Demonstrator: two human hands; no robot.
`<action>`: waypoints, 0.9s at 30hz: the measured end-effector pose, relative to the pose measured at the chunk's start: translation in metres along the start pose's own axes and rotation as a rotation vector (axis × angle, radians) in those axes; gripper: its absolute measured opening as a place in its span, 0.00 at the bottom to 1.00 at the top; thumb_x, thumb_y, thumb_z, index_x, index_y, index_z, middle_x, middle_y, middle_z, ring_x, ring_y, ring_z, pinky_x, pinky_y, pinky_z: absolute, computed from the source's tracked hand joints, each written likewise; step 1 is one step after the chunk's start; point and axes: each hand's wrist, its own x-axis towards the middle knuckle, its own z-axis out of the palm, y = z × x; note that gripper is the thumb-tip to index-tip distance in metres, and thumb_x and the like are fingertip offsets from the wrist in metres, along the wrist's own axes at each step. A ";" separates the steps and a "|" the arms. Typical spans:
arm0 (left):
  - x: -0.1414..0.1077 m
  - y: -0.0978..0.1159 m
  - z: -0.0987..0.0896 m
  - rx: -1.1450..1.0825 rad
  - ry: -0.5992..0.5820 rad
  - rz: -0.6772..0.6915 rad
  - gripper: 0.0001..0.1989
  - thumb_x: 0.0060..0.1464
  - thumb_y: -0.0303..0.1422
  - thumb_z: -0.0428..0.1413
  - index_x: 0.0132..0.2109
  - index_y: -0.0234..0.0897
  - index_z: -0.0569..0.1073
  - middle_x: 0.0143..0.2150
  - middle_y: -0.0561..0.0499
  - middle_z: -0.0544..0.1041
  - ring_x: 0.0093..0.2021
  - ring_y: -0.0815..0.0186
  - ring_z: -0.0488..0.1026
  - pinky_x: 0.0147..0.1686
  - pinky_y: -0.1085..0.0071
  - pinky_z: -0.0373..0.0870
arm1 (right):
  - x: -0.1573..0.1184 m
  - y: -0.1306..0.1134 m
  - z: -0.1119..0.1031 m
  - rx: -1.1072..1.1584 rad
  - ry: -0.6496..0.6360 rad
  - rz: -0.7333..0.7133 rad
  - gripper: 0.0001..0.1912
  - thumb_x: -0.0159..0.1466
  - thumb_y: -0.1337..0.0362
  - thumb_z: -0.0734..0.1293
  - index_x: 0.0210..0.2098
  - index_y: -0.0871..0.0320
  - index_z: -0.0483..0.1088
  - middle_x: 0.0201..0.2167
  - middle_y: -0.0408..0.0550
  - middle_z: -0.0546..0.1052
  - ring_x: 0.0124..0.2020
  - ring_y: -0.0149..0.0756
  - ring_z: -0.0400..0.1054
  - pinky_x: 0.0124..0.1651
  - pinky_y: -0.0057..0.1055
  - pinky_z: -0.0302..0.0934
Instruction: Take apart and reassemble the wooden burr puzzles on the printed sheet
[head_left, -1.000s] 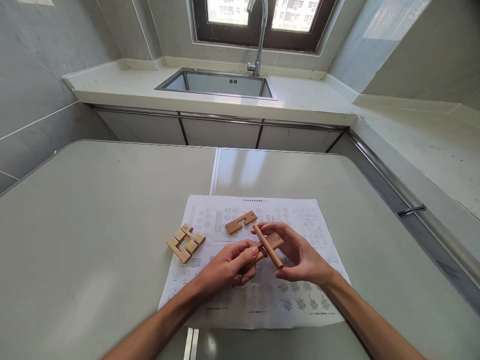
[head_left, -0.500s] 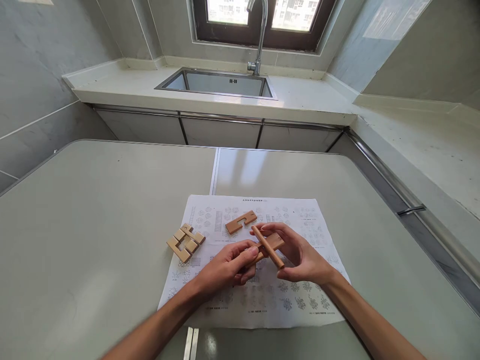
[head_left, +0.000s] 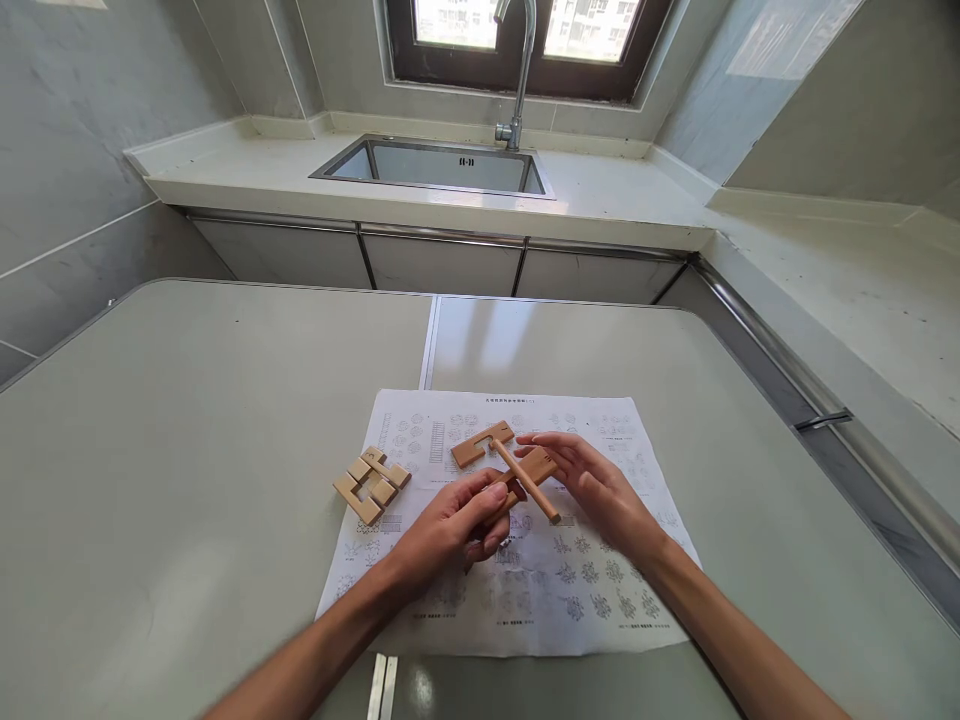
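Observation:
My left hand [head_left: 474, 522] is closed around the near end of a flat wooden puzzle piece [head_left: 537, 464] with dark marks at its far end. A wooden rod [head_left: 529, 484] lies across that piece, sticking out on both sides. My right hand [head_left: 596, 488] is open beside the far end, fingers stretched out; whether a fingertip touches the wood I cannot tell. Just beyond, a notched wooden piece [head_left: 469, 452] lies flat on the printed sheet [head_left: 600, 625]. To the left, several joined wooden pieces [head_left: 369, 515] form a frame with a gap in the middle.
The sheet, with rows of small diagrams, lies on a pale grey table [head_left: 187, 450] with a metal seam [head_left: 430, 345]. Behind the table runs a white counter [head_left: 600, 190] with a sink [head_left: 450, 165] and a tap [head_left: 517, 95]. Another counter [head_left: 847, 290] stands along the right.
My right hand has let go of the rod, its fingers now straighter and its thumb drawn back. The rod has shifted slightly up and left in my left hand's hold.

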 end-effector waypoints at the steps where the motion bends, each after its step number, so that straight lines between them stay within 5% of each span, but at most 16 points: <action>1: 0.000 -0.001 0.000 -0.020 0.008 0.012 0.16 0.70 0.46 0.53 0.43 0.36 0.68 0.24 0.59 0.64 0.21 0.74 0.51 0.24 0.71 0.49 | 0.000 0.001 0.000 -0.068 0.064 0.007 0.24 0.73 0.42 0.64 0.61 0.46 0.72 0.65 0.53 0.74 0.67 0.54 0.67 0.68 0.54 0.62; 6: 0.000 -0.004 -0.002 -0.067 0.021 0.049 0.15 0.71 0.43 0.53 0.40 0.36 0.68 0.25 0.58 0.67 0.20 0.75 0.53 0.23 0.72 0.51 | 0.002 0.009 0.001 -0.506 0.241 -0.067 0.13 0.76 0.54 0.64 0.54 0.49 0.74 0.58 0.52 0.79 0.60 0.49 0.72 0.64 0.49 0.67; 14: 0.000 -0.006 -0.001 -0.032 0.020 0.117 0.14 0.71 0.42 0.51 0.45 0.34 0.69 0.30 0.52 0.75 0.18 0.76 0.59 0.22 0.72 0.54 | 0.021 0.017 0.005 -0.893 0.090 -0.305 0.20 0.74 0.66 0.64 0.64 0.48 0.67 0.63 0.53 0.75 0.66 0.50 0.68 0.66 0.56 0.66; 20: 0.001 -0.006 -0.001 -0.008 0.052 0.118 0.14 0.70 0.43 0.52 0.45 0.35 0.68 0.32 0.51 0.76 0.18 0.75 0.60 0.22 0.73 0.54 | 0.046 0.019 0.009 -0.953 -0.040 -0.313 0.23 0.70 0.68 0.67 0.63 0.49 0.69 0.60 0.54 0.78 0.67 0.56 0.64 0.65 0.61 0.64; 27: 0.001 -0.006 0.004 -0.014 0.100 0.142 0.15 0.70 0.44 0.53 0.43 0.36 0.68 0.30 0.52 0.75 0.18 0.74 0.60 0.20 0.73 0.54 | 0.054 0.010 0.010 -0.887 -0.069 -0.244 0.21 0.67 0.71 0.67 0.59 0.49 0.73 0.52 0.55 0.78 0.56 0.55 0.67 0.56 0.57 0.69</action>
